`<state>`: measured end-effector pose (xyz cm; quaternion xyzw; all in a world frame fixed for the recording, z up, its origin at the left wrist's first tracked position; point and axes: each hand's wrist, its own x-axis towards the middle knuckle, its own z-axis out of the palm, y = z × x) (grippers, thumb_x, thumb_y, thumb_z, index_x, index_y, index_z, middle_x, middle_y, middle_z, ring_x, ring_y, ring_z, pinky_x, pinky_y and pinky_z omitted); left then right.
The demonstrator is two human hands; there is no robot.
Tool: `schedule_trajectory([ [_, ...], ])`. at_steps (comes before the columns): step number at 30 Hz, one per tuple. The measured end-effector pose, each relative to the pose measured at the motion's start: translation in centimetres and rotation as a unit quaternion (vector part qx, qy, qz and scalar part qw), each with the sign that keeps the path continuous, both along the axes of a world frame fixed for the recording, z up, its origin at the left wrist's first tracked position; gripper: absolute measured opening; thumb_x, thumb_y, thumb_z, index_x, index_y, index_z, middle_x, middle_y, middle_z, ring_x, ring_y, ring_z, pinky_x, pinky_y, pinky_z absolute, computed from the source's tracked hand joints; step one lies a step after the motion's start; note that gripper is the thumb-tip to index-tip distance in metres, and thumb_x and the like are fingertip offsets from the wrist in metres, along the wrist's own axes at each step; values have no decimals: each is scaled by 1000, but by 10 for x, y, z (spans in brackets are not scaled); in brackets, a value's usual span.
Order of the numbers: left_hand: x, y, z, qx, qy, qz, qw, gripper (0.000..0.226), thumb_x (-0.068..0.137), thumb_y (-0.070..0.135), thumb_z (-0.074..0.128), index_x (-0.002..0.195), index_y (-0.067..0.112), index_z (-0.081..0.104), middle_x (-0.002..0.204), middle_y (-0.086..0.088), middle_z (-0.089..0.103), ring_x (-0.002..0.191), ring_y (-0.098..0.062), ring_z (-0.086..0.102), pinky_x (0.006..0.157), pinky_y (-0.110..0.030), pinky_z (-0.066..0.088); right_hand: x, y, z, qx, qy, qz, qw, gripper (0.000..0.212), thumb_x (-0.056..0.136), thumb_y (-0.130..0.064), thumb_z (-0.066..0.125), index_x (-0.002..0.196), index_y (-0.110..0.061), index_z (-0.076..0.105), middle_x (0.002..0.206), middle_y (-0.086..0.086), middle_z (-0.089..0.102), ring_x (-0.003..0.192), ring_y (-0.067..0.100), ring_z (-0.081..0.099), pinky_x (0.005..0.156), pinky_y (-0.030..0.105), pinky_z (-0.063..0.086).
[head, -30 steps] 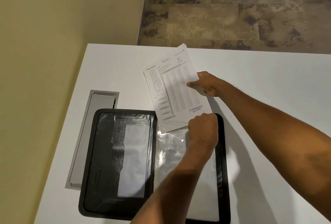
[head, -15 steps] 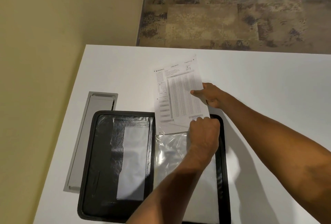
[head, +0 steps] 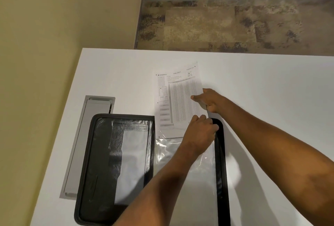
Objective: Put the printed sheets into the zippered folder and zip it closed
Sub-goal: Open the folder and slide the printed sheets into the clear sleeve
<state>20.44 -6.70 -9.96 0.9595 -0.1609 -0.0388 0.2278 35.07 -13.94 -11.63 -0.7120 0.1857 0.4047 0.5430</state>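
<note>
A black zippered folder (head: 101, 153) lies open on the white table (head: 271, 99). Its right half holds clear plastic sleeves (head: 168, 155). The printed sheets (head: 179, 99), covered in small tables, lie with their lower edge inside the top sleeve's mouth, the rest sticking out over the table. My right hand (head: 207, 101) pinches the sheets' right edge. My left hand (head: 198, 135) is closed at the sleeve's top right corner, over the sheets' lower right corner. What exactly its fingers hold is hidden.
A grey cable-port cover (head: 85, 144) is set into the table left of the folder. A beige wall (head: 54, 26) runs along the table's left side. Beyond the far table edge is patterned carpet (head: 216, 26).
The sheets have turned straighter and slid down toward me, deeper into the sleeve. My right hand moved down with them; my left hand stayed at the sleeve's top corner.
</note>
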Motion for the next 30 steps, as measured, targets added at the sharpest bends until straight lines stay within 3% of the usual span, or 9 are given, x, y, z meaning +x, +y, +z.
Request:
schedule_trajectory([
  [2, 6, 2, -3, 3, 12, -5, 1000, 16, 91, 10, 64, 76, 13, 68, 74, -5, 63, 73, -18, 41, 73, -34, 25, -2, 1, 3, -8, -13, 7, 1000, 42, 95, -22, 74, 131, -12, 56, 135, 1, 58, 112, 23, 54, 93, 33, 44],
  [5, 12, 3, -7, -5, 31, 4, 1000, 20, 95, 12, 60, 78, 15, 69, 80, -4, 66, 75, -17, 41, 77, -34, 25, -9, 0, 7, -14, -30, -15, 999, 51, 98, -19, 70, 143, -4, 51, 130, -2, 57, 106, 19, 53, 91, 29, 44],
  [9, 17, 1, -16, -23, 63, 43, 997, 21, 98, 15, 58, 83, 16, 72, 86, -4, 69, 78, -15, 41, 83, -35, 29, -19, -4, 5, -2, -19, -25, 1000, 45, 97, -15, 70, 139, -5, 57, 133, 7, 65, 82, 8, 61, 65, 18, 49],
  [15, 19, -1, -23, -34, 105, 73, 991, 22, 96, 17, 56, 85, 17, 75, 85, -2, 69, 83, -22, 57, 83, -39, 36, -26, -19, -1, 8, -31, -14, 999, 23, 96, -25, 71, 118, -17, 67, 124, 6, 72, 104, 22, 71, 90, 39, 61],
  [18, 20, 0, -25, -35, 103, 74, 991, 21, 95, 19, 57, 85, 17, 75, 83, -1, 67, 82, -22, 57, 80, -39, 36, -19, -32, -5, -41, -76, 2, 996, 15, 98, -17, 66, 103, -3, 68, 110, 18, 73, 99, 20, 67, 97, 44, 59],
  [21, 23, 2, -27, -38, 103, 69, 992, 20, 97, 22, 57, 89, 18, 75, 86, -1, 67, 83, -21, 56, 77, -36, 31, -19, -44, -3, -82, -93, 40, 991, 28, 94, -13, 72, 113, 7, 67, 113, 26, 70, 89, 21, 61, 102, 50, 55],
  [25, 23, 5, -31, -20, 71, 54, 996, 16, 98, 22, 62, 93, 17, 76, 88, -3, 70, 82, -23, 59, 72, -35, 28, -31, -54, 5, -35, -74, 61, 995, 22, 92, -6, 75, 113, -10, 74, 99, 14, 77, 87, 22, 70, 95, 47, 60],
  [28, 23, 5, -29, -36, 72, 62, 995, 14, 96, 19, 63, 90, 19, 76, 93, 0, 72, 82, -23, 61, 73, -34, 29, -43, -59, 7, -13, -61, 96, 993, 27, 89, -9, 78, 115, -10, 72, 78, -7, 76, 74, 8, 73, 81, 32, 64],
  [30, 24, 4, -28, -42, 80, 62, 994, 14, 95, 17, 63, 89, 19, 76, 93, 0, 73, 83, -22, 60, 74, -34, 29, -48, -59, 10, -16, -54, 112, 992, 31, 85, -19, 84, 112, -8, 74, 87, -1, 76, 79, 12, 73, 81, 31, 64],
])
